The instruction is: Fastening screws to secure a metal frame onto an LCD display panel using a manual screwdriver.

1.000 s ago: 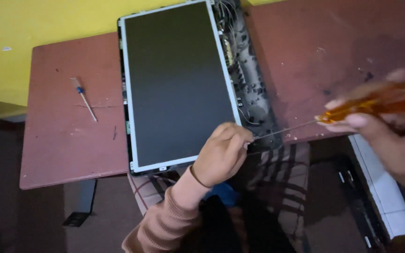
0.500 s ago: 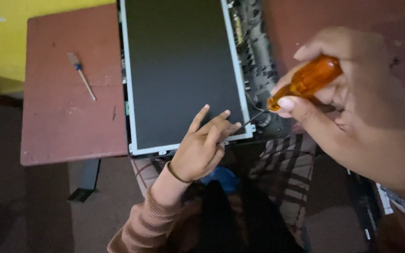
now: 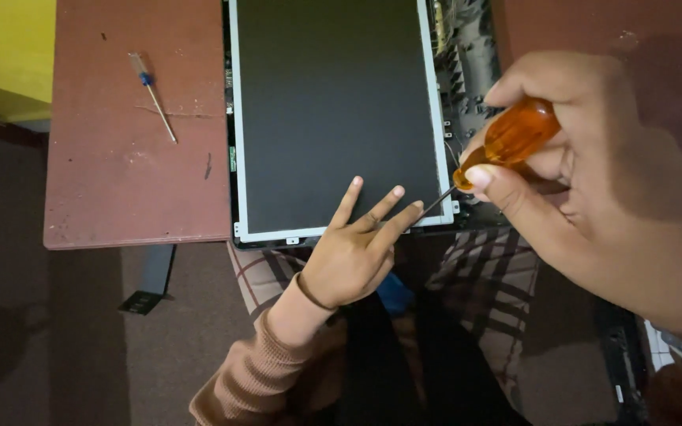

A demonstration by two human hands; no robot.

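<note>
A dark flat display panel (image 3: 333, 110) with a thin silver frame lies on a reddish-brown table (image 3: 132, 181). My left hand (image 3: 357, 248) rests on the panel's near right corner with its fingers spread flat, holding nothing. My right hand (image 3: 593, 189), close to the camera, grips an orange-handled screwdriver (image 3: 511, 138). Its thin metal shaft runs down-left to the panel's lower right edge, right by my left fingertips. Exposed circuitry and cables (image 3: 459, 63) run along the panel's right side.
A small blue-handled screwdriver (image 3: 151, 95) lies on the table to the left of the panel. A yellow wall (image 3: 1, 55) is at upper left. Checked fabric (image 3: 483, 284) covers my lap below the table edge. A dark device edge (image 3: 621, 371) is at lower right.
My left hand opened from a closed grip at the panel's corner to flat spread fingers. My right hand with the orange screwdriver came in closer, and the view shifted nearer to the panel.
</note>
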